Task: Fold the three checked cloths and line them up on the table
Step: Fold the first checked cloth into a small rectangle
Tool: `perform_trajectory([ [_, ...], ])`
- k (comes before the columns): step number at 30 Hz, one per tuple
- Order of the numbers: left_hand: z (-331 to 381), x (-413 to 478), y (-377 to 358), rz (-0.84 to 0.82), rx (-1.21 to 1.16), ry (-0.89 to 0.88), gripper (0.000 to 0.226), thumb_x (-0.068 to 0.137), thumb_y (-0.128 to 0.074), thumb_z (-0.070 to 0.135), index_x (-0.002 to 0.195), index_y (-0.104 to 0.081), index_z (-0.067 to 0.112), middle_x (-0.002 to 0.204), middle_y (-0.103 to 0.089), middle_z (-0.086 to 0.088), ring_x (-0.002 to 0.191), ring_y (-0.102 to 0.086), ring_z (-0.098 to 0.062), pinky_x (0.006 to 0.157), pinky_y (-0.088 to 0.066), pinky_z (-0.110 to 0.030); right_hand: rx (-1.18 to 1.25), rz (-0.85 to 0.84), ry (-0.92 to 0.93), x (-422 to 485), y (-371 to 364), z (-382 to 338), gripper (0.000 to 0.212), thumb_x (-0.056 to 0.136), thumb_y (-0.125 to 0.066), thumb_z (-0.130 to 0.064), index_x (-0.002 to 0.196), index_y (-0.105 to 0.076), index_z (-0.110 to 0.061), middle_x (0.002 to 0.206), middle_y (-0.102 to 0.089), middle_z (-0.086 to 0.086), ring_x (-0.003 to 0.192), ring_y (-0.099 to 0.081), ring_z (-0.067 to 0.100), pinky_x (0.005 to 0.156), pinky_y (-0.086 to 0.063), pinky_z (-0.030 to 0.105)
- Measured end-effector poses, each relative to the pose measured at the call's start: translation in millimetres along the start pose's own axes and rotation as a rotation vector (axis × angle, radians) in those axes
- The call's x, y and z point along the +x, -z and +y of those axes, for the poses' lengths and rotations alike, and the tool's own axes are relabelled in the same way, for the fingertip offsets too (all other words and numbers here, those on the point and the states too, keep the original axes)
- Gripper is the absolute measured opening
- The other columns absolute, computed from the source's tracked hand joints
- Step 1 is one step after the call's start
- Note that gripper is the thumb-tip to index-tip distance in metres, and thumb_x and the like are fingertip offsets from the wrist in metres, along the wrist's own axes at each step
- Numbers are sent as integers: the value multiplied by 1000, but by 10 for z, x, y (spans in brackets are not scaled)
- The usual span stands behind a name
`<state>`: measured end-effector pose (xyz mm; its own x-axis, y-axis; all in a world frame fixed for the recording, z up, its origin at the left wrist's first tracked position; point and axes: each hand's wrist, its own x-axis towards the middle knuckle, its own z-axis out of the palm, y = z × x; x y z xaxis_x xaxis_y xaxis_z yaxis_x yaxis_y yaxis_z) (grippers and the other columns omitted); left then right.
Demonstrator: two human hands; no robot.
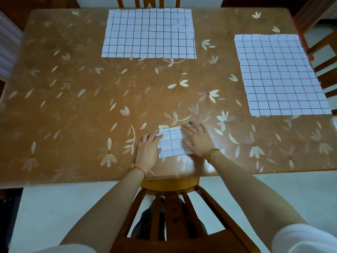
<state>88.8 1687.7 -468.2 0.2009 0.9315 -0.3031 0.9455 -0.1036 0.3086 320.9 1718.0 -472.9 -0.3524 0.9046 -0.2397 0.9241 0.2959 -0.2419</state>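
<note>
A small folded white cloth with dark checks (pixel 171 142) lies near the table's front edge. My left hand (pixel 148 149) rests flat at its left side, fingertips on the cloth's edge. My right hand (pixel 197 138) lies flat over its right part, fingers spread. Neither hand grips it. A second checked cloth (pixel 148 32) lies spread out flat at the far middle of the table. The third checked cloth (pixel 280 74) lies spread flat along the right side.
The table (pixel 82 99) is orange-brown with a pale flower pattern under a glossy cover. A wooden chair back (pixel 170 203) stands between me and the front edge. Other chairs (pixel 322 57) stand at the right and far sides.
</note>
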Motion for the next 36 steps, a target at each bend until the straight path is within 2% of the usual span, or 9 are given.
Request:
perform_trajectory([
  [6,-5,12,10,-2,-8,-13,59,93,-64,21,147,-42,23,156,-31,8,136,-29,-24,110,-36,-43,-6,34,-191,-213,50,416,62,91,-17,-45,144,-41,-25,153,-37,-5,145,-23,25,119,-13,50],
  [9,10,48,40,-12,-8,-16,59,91,-65,21,145,-43,21,153,-33,6,135,-29,-24,109,-35,-41,19,79,-205,-194,79,401,54,92,-27,-41,138,-49,-21,147,-45,0,140,-30,28,116,-23,51],
  [12,46,143,121,-3,0,-31,53,87,-67,23,137,-49,20,142,-41,1,133,-33,-26,105,-36,-39,39,231,-200,-195,83,323,29,87,-52,-30,109,-59,-13,111,-57,8,106,-49,29,90,-45,44],
  [16,125,309,217,62,-68,-6,45,90,-61,19,134,-51,19,131,-47,-3,128,-37,-27,105,-33,-39,39,231,-131,-222,-26,218,21,74,-67,-16,92,-57,-9,89,-54,9,79,-49,29,69,-45,40],
  [25,212,585,224,-58,-74,68,37,93,-60,20,130,-56,19,127,-55,-7,122,-46,-30,104,-35,-39,92,171,-150,-248,-107,205,18,80,-64,-14,98,-61,-11,93,-57,8,83,-51,28,73,-46,39],
  [28,222,621,290,-137,-208,118,25,88,-65,16,113,-67,17,105,-63,0,105,-58,-24,84,-44,-29,113,183,-148,-257,-96,213,18,79,-65,-12,96,-62,-12,91,-57,8,82,-51,28,72,-45,38],
  [31,243,618,399,-239,-361,141,22,84,-66,8,105,-73,9,73,-55,2,72,-52,-15,56,-34,-18,125,175,-153,-259,-77,237,17,80,-62,-13,97,-62,-12,91,-56,7,82,-50,27,73,-45,39],
  [34,247,556,522,-339,-510,171,18,85,-68,7,103,-72,10,88,-62,-2,82,-56,-15,67,-39,-14,230,132,-178,-268,-51,221,20,83,-58,-14,103,-61,-11,95,-55,9,86,-49,27,75,-43,36],
  [36,244,506,577,-399,-633,204,16,87,-69,10,102,-69,13,97,-68,-5,93,-63,-20,85,-48,-25,347,127,-219,-284,-53,204,23,84,-58,-14,106,-60,-10,96,-52,7,89,-49,25,78,-45,35],
])
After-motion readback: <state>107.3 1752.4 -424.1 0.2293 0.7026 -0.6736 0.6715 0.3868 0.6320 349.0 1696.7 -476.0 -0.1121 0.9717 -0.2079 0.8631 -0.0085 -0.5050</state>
